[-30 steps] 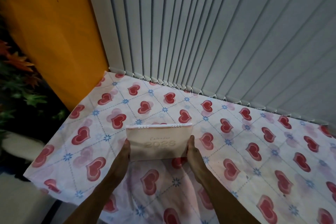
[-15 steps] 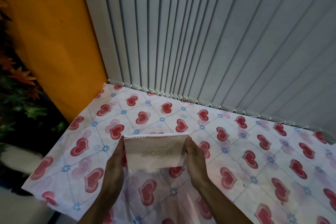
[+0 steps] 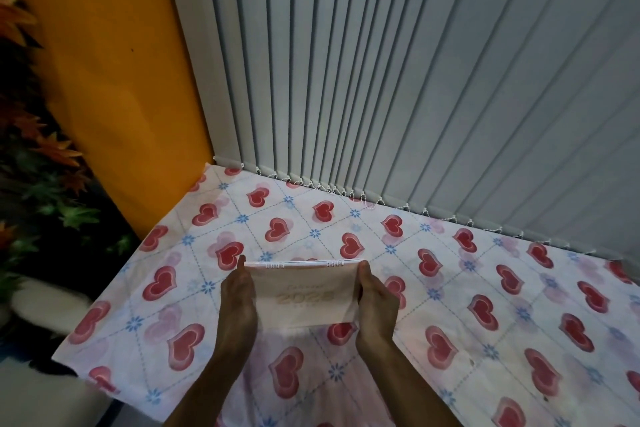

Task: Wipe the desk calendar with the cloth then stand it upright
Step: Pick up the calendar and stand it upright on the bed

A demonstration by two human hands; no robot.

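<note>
— What are you seeing from where you're standing?

— Biggest thing first: grey vertical blinds [image 3: 398, 80] are hanging across the whole back, with an orange wall [image 3: 114, 80] running beside them on the left. Some leafy plants [image 3: 38, 166] are sitting in the dark corner past that wall.

— And below the blinds?

— A table covered by a white cloth with red hearts [image 3: 485, 305] is stretching out under them, its far edge reaching right up to the bottom of the slats.

— Where's the calendar?

— The desk calendar [image 3: 304, 295] is sitting near the middle of the cloth, closer to the person's side. It's facing them, pale pink, with the white spiral binding along its top edge and a faint "2026" showing on the cover (the small lettering is too dim to read).

— Who's holding it?

— Both hands are gripping it. The left hand [image 3: 237, 302] is pressing against its left edge, fingers [image 3: 241, 265] reaching up to the top corner. The right hand [image 3: 375, 302] is clasping the right edge the same way, thumb lying on the front face. So the calendar is sitting squarely between the two palms, each hand closing narrowly on a side.

— Is its bottom edge touching the cloth?

— I can't tell from here.
</note>
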